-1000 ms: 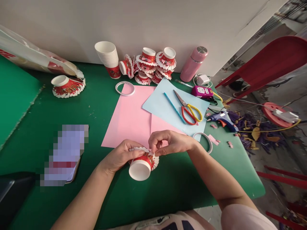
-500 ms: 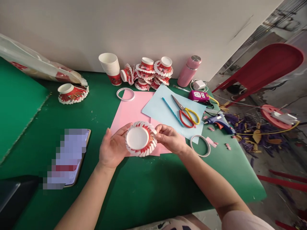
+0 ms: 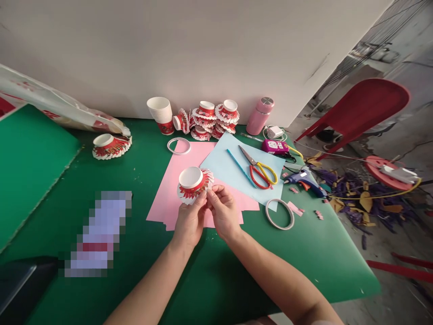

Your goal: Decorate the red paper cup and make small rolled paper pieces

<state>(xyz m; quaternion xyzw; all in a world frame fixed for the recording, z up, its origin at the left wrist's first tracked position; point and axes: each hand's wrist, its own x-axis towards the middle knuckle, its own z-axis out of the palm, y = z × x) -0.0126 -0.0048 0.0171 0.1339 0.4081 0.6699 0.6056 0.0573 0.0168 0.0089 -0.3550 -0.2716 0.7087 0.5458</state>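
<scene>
Between my two hands is a red and white paper cup [image 3: 191,178], its side cut into strips that fan out as a folded fringe, with its round white base facing up. My left hand [image 3: 191,221] is closed on the near edge of the fringe, thumb on top. Just to its right, the fingers of my right hand [image 3: 223,210] pinch the fringe, and the thumbs almost meet. The cup is held above pink paper sheets [image 3: 162,203]. Beside them lies a light blue sheet [image 3: 219,155] with scissors [image 3: 261,169] and a blue pen-like stick [image 3: 241,168] on it.
At the back stand a stack of paper cups [image 3: 158,108], several finished fringed cups [image 3: 206,118] and a pink bottle [image 3: 260,116]. Tape rolls [image 3: 280,227], a glue gun [image 3: 309,180] and a purple tape measure [image 3: 274,146] lie to the right. Another fringed cup [image 3: 111,146] sits left, above a blurred-out phone [image 3: 101,234].
My left hand has shifted from the cup's left side to its near edge, close to my right hand. The cup has tilted and turned. The camera view has moved slightly.
</scene>
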